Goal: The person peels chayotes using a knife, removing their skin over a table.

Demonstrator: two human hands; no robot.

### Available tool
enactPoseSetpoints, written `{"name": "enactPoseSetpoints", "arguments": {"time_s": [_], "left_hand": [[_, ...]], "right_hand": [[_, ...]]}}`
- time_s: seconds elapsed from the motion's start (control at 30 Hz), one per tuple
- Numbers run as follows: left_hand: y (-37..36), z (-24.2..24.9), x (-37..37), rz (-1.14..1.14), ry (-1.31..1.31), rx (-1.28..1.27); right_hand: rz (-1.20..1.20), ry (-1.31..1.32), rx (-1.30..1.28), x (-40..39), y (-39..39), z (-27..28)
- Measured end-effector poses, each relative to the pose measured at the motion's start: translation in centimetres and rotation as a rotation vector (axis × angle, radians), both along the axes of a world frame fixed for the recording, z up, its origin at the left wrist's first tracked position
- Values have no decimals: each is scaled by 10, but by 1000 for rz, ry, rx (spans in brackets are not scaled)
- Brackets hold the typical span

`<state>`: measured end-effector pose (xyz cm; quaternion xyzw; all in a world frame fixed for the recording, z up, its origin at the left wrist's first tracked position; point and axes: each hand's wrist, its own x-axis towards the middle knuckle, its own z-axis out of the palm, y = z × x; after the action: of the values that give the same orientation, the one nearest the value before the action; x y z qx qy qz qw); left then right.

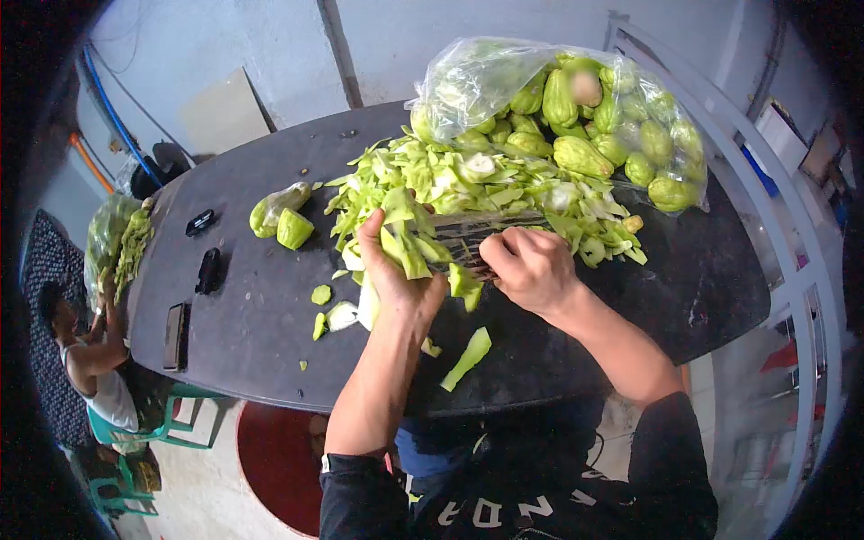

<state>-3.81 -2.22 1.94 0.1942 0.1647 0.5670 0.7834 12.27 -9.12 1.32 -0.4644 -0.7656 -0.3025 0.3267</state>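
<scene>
My left hand point(396, 279) is closed around a bunch of green chayote slices point(409, 238), with the fingers partly hidden behind them. In my right hand point(535, 265) is a knife, its wide, shiny blade point(472, 236) pointing left toward the slices; the fist hides the handle. A large heap of cut chayote pieces point(504, 184) lies just beyond both hands. Behind it, whole chayotes point(580, 155) fill a clear plastic bag point(481, 76). Left of the heap lie a chayote point(272, 212) and a cut chayote chunk point(294, 229). A loose green strip point(466, 360) rests near the table's front edge.
The dark oval table point(243, 324) carries a flat black object point(175, 337) and two small black items point(208, 271) at left. A red tub point(279, 468) stands below. Another person point(94, 364) sits far left beside a bag point(110, 236). A metal railing point(792, 261) runs along the right.
</scene>
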Motion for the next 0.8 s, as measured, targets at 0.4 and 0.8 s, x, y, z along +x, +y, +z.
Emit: {"name": "enactPoseSetpoints", "arguments": {"time_s": [0.4, 0.8], "left_hand": [[-4, 0, 3, -57, 96, 158], [-10, 4, 5, -57, 86, 161]], "right_hand": [[-12, 74, -38, 12, -5, 7], [-31, 94, -86, 12, 6, 4]]}}
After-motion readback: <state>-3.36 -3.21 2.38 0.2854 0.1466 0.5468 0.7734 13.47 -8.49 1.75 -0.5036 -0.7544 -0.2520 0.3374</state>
